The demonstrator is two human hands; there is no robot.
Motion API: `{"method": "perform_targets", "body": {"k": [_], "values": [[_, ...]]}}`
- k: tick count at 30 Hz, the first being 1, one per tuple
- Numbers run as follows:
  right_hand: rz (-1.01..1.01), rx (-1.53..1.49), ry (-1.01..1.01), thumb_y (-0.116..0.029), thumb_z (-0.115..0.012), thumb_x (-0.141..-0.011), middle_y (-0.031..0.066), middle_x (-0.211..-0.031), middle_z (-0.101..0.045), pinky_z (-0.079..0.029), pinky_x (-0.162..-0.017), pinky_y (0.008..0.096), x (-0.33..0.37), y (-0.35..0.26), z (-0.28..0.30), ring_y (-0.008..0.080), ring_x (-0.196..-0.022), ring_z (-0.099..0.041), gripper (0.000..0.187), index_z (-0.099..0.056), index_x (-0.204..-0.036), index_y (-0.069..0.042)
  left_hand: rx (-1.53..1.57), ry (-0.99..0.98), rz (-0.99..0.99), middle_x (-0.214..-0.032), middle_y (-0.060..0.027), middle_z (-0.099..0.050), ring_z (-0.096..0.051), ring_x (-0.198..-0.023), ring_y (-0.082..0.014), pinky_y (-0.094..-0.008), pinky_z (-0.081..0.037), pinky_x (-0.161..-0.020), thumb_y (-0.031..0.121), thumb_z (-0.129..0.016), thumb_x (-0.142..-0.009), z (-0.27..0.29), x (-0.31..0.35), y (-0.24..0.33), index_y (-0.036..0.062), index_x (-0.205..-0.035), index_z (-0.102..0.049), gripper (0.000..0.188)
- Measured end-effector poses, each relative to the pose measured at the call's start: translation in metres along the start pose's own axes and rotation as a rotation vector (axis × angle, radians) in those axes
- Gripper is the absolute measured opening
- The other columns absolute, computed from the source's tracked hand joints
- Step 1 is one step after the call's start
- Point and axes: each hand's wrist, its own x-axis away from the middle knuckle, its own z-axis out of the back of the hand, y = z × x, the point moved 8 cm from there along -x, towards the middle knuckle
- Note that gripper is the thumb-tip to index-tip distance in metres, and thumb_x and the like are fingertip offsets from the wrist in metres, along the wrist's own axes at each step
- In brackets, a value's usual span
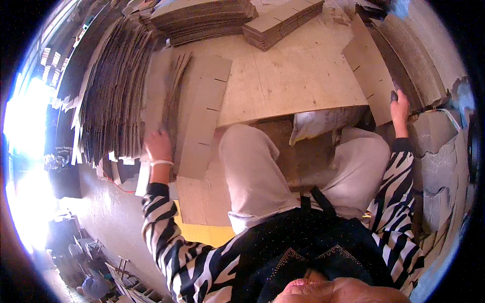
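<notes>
At the left, my left hand point(159, 146), with a light band on its wrist, is closed on the near end of a blurred cardboard strip point(159, 86). That strip stands beside a long row of upright cardboard sheets point(113, 91). Just to its right, a slotted cardboard divider point(204, 121) leans over the table's left side. Over at the right, my right hand point(399, 110) grips the edge of another slotted cardboard divider point(368, 68), its thumb end darkly covered. The fingers beneath that divider are hidden.
A wooden table top point(288, 70) lies in front of my knees. Flat cardboard stacks stand on its far side, a wide one point(202, 20) and a narrow slotted one point(280, 22). More cardboard point(414, 55) lines the right. A whitish sack point(323, 123) sits under the table's near edge.
</notes>
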Motion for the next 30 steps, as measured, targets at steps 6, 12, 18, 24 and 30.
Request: {"method": "perform_targets", "body": {"k": [6,12,18,24,30], "values": [[0.304,-0.281,-0.167,-0.004,-0.049,-0.081,0.0248,-0.097,-0.062,-0.045,-0.079,0.0489,0.006,-0.134,0.041,0.0434,-0.096,-0.057,0.032,-0.057,-0.111,-0.004,0.293,-0.126,0.137,-0.106,-0.0157,-0.058,-0.062,-0.089,-0.0339,-0.0443,-0.049,-0.076,0.015,-0.059,-0.082,0.0,0.004,0.01,0.0104,-0.103,-0.06,0.021],[0.4,-0.091,-0.429,-0.01,-0.053,-0.08,0.0213,-0.09,-0.063,-0.046,-0.071,0.0513,0.029,-0.221,-0.007,0.0419,-0.087,-0.059,0.024,-0.055,-0.104,-0.007,0.567,-0.007,0.144,-0.117,-0.0139,-0.056,-0.059,-0.101,-0.032,-0.0436,-0.049,-0.08,0.012,-0.063,-0.076,0.104,-0.045,0.027,0.0072,-0.101,-0.06,0.026],[0.483,-0.094,-0.516,-0.006,-0.055,-0.079,0.0186,-0.081,-0.062,-0.044,-0.067,0.0505,0.063,-0.241,-0.044,0.0405,-0.082,-0.059,0.023,-0.051,-0.102,-0.005,0.561,0.058,0.111,-0.135,-0.0123,-0.045,-0.036,-0.131,-0.0285,-0.0555,-0.026,-0.105,0.037,-0.06,-0.082,0.137,-0.101,0.169,0.0051,-0.117,-0.059,0.048],[0.47,-0.093,-0.504,-0.006,-0.056,-0.078,0.017,-0.082,-0.062,-0.045,-0.066,0.049,0.062,-0.244,-0.04,0.0379,-0.082,-0.06,0.026,-0.051,-0.104,-0.005,0.607,-0.024,0.027,-0.138,-0.0097,-0.042,-0.03,-0.135,-0.0278,-0.0617,-0.019,-0.106,0.05,-0.059,-0.08,0.125,-0.087,0.234,0.0074,-0.121,-0.059,0.059],[0.571,-0.236,-0.372,-0.006,-0.055,-0.078,0.0155,-0.078,-0.063,-0.046,-0.063,0.0482,0.065,-0.267,-0.028,0.0373,-0.076,-0.061,0.021,-0.056,-0.098,-0.007,0.598,0.209,-0.205,-0.131,-0.0105,-0.051,-0.048,-0.12,-0.0287,-0.0493,-0.04,-0.092,0.023,-0.064,-0.072,0.153,-0.036,0.258,0.0102,-0.096,-0.065,0.027]]}}
